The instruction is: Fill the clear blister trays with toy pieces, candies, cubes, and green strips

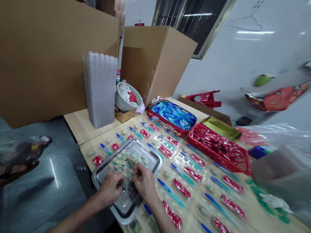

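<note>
A metal tray (123, 218) at the table's near left edge holds a heap of small striped blocks (121, 160) in pale yellow, orange and green. Over its left side, my left hand (110, 187) is closed, with a small dark bit showing at the fingertips. My right hand (144, 183) reaches into the heap from the right, thumb and fingers pinched together; what lies between them is hidden. Around the tray lie rows of clear plastic blister shells, many with a blue pen (171, 193), a red spotted packet (181, 188) and small blocks.
Behind the rows stand a tin of blue pens (172, 115) and a red basket of packets (219, 149), with a gold tray (222, 127) beyond. Nested clear shells (99, 90) stand upright at the back left. Large cardboard boxes (51, 43) rise behind. Another person's foot (13, 174) shows left.
</note>
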`<state>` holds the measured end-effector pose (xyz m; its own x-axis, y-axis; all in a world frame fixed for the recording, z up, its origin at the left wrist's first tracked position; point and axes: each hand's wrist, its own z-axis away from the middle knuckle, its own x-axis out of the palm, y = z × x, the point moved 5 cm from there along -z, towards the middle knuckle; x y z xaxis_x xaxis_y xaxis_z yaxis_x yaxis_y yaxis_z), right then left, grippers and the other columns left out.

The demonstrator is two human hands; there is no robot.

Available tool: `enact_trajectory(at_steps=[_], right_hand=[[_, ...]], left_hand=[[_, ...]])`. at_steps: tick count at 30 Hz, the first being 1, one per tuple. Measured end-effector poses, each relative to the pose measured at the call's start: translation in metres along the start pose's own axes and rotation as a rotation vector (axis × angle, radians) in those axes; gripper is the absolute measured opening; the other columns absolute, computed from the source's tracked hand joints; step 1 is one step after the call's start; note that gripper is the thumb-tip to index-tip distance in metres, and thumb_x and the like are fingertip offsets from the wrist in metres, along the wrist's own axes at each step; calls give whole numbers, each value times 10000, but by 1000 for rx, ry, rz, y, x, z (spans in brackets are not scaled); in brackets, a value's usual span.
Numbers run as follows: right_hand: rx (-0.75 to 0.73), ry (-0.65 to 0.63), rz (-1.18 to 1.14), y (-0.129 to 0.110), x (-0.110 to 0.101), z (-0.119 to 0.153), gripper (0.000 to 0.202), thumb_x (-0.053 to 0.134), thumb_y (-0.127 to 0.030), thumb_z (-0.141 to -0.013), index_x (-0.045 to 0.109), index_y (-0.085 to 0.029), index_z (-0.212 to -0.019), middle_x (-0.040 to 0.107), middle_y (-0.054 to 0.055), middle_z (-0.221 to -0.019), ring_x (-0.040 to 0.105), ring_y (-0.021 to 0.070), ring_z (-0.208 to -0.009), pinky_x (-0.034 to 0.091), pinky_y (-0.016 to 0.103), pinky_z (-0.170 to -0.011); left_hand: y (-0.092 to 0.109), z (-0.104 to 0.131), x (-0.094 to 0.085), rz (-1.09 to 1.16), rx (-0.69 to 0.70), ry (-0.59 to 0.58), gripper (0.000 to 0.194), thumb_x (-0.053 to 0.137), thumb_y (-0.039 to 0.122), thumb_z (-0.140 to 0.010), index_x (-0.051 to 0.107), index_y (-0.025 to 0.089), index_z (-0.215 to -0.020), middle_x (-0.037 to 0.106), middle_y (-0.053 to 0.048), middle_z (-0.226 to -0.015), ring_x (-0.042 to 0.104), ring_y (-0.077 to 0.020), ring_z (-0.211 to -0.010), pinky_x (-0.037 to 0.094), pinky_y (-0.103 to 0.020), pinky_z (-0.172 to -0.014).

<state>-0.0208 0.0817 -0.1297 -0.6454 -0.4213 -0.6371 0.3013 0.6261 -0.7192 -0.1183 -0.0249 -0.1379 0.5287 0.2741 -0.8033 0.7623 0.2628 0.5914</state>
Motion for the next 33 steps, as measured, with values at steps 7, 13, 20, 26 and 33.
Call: enact_trajectory(at_steps=[7, 13, 20, 26, 33], right_hand=[[-19, -105, -8, -7, 15, 19, 244, 467, -85, -707, 686, -191, -720, 665, 8, -679, 593, 167, -713, 392, 270, -751], [17, -202, -38, -3, 18, 23, 273, 474, -43, -652, 698, -182, -723, 683, 12, -716, 604, 154, -693, 397, 243, -696], [-9, -274, -22, -14, 5, 28, 274, 540, -59, -597, 649, -169, -823, 632, 7, -763, 552, 154, -718, 369, 237, -663], [47, -254, -84, -9, 9, 30, 183, 558, -90, -655, 607, -171, -812, 587, -5, -717, 527, 142, -683, 354, 229, -627], [105, -220, -153, -1, 14, 30, 174, 541, -52, -634, 569, -178, -750, 561, -26, -667, 533, 133, -647, 348, 219, -593]], left_hand=[[1, 4, -1, 22, -42, 1, 206, 481, 54, -631, 602, 174, -748, 605, -18, -721, 547, -178, -742, 374, -287, -708], [-2, 3, 1, 52, -64, -46, 338, 487, 40, -631, 615, 176, -913, 611, -6, -751, 551, -162, -738, 376, -264, -684], [-2, 0, 5, -114, -31, -116, 213, 517, 114, -693, 659, 180, -837, 649, -33, -816, 561, -190, -826, 334, -315, -778], [0, -3, 4, -132, -47, -145, 230, 513, 100, -642, 660, 179, -800, 627, -3, -708, 547, -163, -718, 317, -276, -664], [4, -3, 3, -130, -55, -155, 230, 519, 105, -650, 660, 173, -819, 641, -9, -739, 555, -158, -748, 327, -270, -688]])
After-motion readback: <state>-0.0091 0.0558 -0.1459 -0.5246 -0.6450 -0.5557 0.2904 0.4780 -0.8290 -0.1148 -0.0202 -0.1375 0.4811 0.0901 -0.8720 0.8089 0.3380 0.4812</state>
